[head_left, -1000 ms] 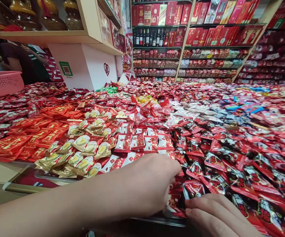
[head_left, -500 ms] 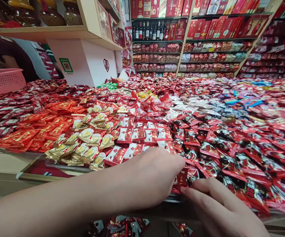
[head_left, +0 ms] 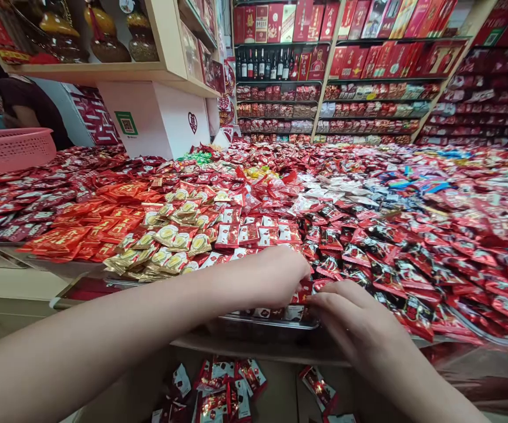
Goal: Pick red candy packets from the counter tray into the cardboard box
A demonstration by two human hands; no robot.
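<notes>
My left hand reaches across from the left and rests on red-and-white candy packets at the front edge of a wide display counter. Its fingers pinch a small red packet. My right hand lies just to the right, fingertips touching the same red packet, beside dark red-and-black packets. Both hands sit above the metal front rim of the counter tray.
Gold durian-print packets and orange-red packets lie to the left. A pink basket stands at far left, with a person behind it. Shelves of red boxes and bottles line the back. Loose packets lie below the counter.
The view has pulled back and down, showing the packets under the counter. Both hands have shifted up toward the counter's edge and closer together on the small red packet.
</notes>
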